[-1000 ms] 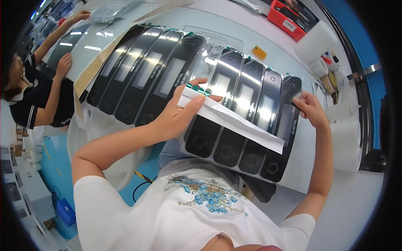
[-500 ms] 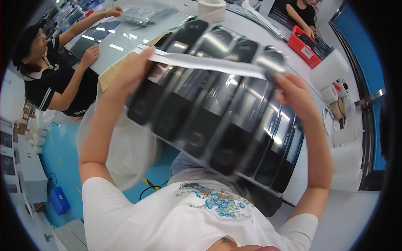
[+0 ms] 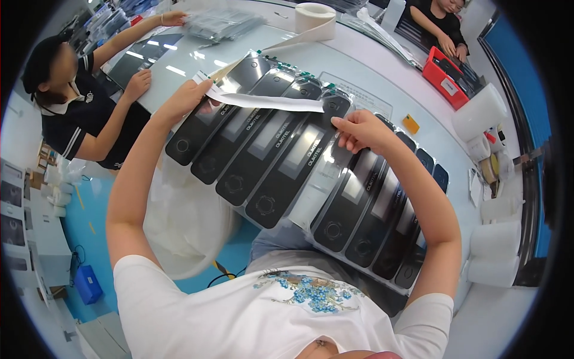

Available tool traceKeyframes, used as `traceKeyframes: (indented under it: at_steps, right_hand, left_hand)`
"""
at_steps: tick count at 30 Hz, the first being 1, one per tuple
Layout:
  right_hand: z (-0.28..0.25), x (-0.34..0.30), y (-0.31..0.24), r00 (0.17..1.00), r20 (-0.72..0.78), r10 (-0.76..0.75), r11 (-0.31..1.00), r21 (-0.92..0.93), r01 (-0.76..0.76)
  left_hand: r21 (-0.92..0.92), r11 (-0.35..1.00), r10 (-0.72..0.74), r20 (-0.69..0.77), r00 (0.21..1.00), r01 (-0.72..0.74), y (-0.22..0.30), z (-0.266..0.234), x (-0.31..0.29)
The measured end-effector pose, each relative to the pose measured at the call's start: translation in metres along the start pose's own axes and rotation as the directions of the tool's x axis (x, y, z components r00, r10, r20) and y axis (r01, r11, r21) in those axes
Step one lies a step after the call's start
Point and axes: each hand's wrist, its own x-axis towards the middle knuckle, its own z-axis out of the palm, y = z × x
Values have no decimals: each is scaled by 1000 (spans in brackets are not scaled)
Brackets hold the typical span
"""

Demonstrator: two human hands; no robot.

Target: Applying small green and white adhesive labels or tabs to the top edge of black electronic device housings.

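A row of several long black phone-shaped panels (image 3: 257, 173) in clear film spans the table edge and hangs over my lap. Green tabs line their far edge, and round marks show at the near ends of many. Across their far part runs a white strip (image 3: 269, 103). My left hand (image 3: 190, 100) is closed on the strip's left end, thumb on top. Over the middle of the row is my right hand (image 3: 362, 130), beyond the strip's right end, with its fingers curled and thumb against the forefinger. Whatever they may hold is hidden.
A roll of white tape (image 3: 315, 21) stands at the back of the white table (image 3: 272, 36). A co-worker (image 3: 78, 107) is at left, and another (image 3: 439, 27) sits behind a red bin (image 3: 445, 78). A white bag-lined tub (image 3: 191, 221) stands at my left.
My right hand has moved left and slightly nearer, away from the strip's right end. The strip no longer stretches between both hands. The panels are lower and no longer blurred.
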Motion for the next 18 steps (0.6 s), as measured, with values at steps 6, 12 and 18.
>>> traceKeyframes:
  at_steps: [6,12,18]
  right_hand:
    - [-7,2,-24,998,-31,-62,958,-282,50]
    - [-21,39,-47,843,-237,-483,629,-764,146]
    - [6,156,-103,552,-145,-821,399,-838,373]
  left_hand:
    - [259,965,79,-144,986,-39,-13,3,0]
    - [476,857,354,-266,897,-197,1,23,-16]
    - [671,720,479,-298,826,-176,26,50,-28]
